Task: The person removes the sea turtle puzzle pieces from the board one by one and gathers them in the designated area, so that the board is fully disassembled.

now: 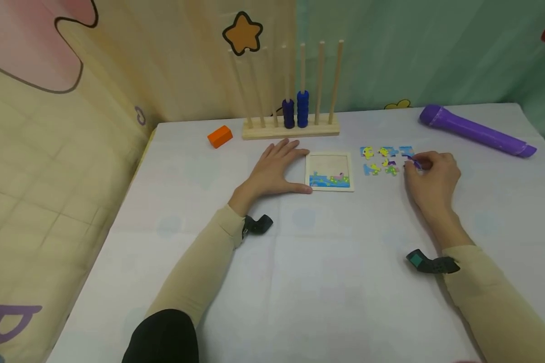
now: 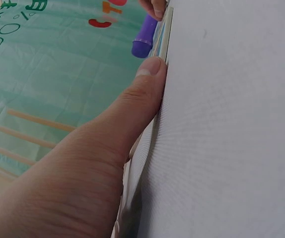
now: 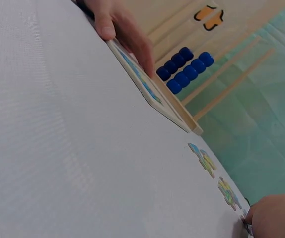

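Note:
A small square puzzle tray [image 1: 329, 164] with a pale wooden rim lies on the table, its lower part filled with a blue and green picture. Spread around the tray's left side is my left hand [image 1: 274, 169], thumb at the near corner and fingers toward the far one. Several loose puzzle pieces [image 1: 371, 169] lie flat to the right of the tray, also in the right wrist view [image 3: 202, 158]. At their right end my right hand [image 1: 433, 176] pinches a purplish puzzle piece [image 1: 417, 164] between thumb and fingers, low over the table; the fingertips partly hide it.
Behind the tray stands a wooden peg rack [image 1: 290, 132] with dark blue beads on two rods. An orange block [image 1: 220, 136] lies left of it. A long purple tube [image 1: 479, 132] lies at the back right. A patterned curtain hangs behind the white table [image 1: 318, 282].

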`<state>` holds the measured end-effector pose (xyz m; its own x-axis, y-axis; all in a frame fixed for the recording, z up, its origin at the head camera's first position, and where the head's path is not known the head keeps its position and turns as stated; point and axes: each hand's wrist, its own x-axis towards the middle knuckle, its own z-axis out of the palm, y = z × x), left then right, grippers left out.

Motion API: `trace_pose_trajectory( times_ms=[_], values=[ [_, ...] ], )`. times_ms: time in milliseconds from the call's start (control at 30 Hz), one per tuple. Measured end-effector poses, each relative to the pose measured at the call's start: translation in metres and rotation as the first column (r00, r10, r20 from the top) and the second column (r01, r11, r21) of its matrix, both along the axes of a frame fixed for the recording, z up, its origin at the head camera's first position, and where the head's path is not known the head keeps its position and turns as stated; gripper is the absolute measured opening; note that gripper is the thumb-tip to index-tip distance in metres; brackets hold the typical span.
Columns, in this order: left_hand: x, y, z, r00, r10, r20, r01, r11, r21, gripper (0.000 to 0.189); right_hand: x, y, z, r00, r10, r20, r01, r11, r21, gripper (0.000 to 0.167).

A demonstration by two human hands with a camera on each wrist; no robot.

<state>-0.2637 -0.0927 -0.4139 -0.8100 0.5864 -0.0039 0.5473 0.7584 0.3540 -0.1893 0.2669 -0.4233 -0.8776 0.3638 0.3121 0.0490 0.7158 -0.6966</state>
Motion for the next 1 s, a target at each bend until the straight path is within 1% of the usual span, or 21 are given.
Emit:
trace_pose_trajectory(
  times_ms=[67,167,333,500,567,833,1000],
  values=[
    [0.0020,-0.0002,-0.0033,1.000,0.000,0.005,0.000,1.000,-0.014,0.104,0.0021,-0.0004,-0.0033,1.000,-0.004,0.008,0.004,1.000,0.001,0.031],
    [0.0013,-0.0015,-0.0040,1.000,0.005,-0.003,-0.005,1.000,-0.017,0.104,0.0001,-0.0015,-0.0042,1.000,-0.006,0.004,0.006,1.000,0.006,0.031],
    [-0.0053,-0.0024,-0.0021,1.000,0.008,-0.029,-0.009,1.000,-0.016,0.103,-0.0072,-0.0018,0.0002,1.000,-0.006,-0.006,0.006,1.000,0.008,0.031],
    [-0.0061,0.0014,-0.0043,1.000,-0.006,-0.009,0.006,1.000,-0.003,0.103,-0.0039,0.0013,-0.0006,1.000,-0.027,-0.001,0.027,1.000,-0.006,0.029],
    [-0.0062,0.0008,-0.0037,1.000,-0.005,-0.002,0.005,1.000,0.003,0.104,-0.0048,0.0008,0.0000,1.000,-0.028,-0.005,0.028,1.000,-0.007,0.029],
    [-0.0058,-0.0011,-0.0040,1.000,0.001,-0.004,-0.001,1.000,-0.001,0.103,-0.0051,-0.0015,-0.0013,0.999,-0.032,0.005,0.032,0.999,-0.009,0.030],
    [-0.0069,0.0008,-0.0038,1.000,-0.007,0.001,0.007,1.000,0.008,0.103,-0.0062,0.0017,-0.0021,0.999,-0.032,-0.030,0.032,0.999,-0.002,0.029]
  ],
)
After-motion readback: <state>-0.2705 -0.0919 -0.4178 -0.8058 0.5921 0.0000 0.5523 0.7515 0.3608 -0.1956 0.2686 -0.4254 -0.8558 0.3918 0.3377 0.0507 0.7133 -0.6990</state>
